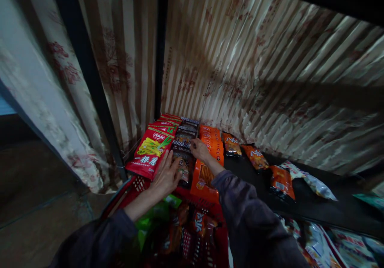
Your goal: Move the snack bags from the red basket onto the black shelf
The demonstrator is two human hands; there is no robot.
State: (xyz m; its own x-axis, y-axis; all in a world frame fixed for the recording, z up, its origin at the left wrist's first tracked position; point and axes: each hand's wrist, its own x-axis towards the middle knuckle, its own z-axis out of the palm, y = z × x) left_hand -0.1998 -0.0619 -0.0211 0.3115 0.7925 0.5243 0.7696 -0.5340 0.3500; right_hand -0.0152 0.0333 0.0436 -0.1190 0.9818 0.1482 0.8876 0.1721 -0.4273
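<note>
Several black snack packets (185, 165) lie overlapping in a row on the dark shelf. My left hand (166, 175) rests with fingers stretched out at the left edge of the front black packet, close to the red snack bags (153, 146). Over the same row, my right hand (200, 150) has its fingers curled and pinched on the upper edge of a black packet. Orange snack packets (207, 176) form another row just right of it, partly behind my right wrist.
A red plastic basket (141, 184) with green and orange packets stands against the shelf front below my arms. Loose orange packets (255, 157) lie farther right on the shelf (243, 176). A patterned curtain (228, 60) hangs behind, and a dark metal post (162, 48) rises at the corner.
</note>
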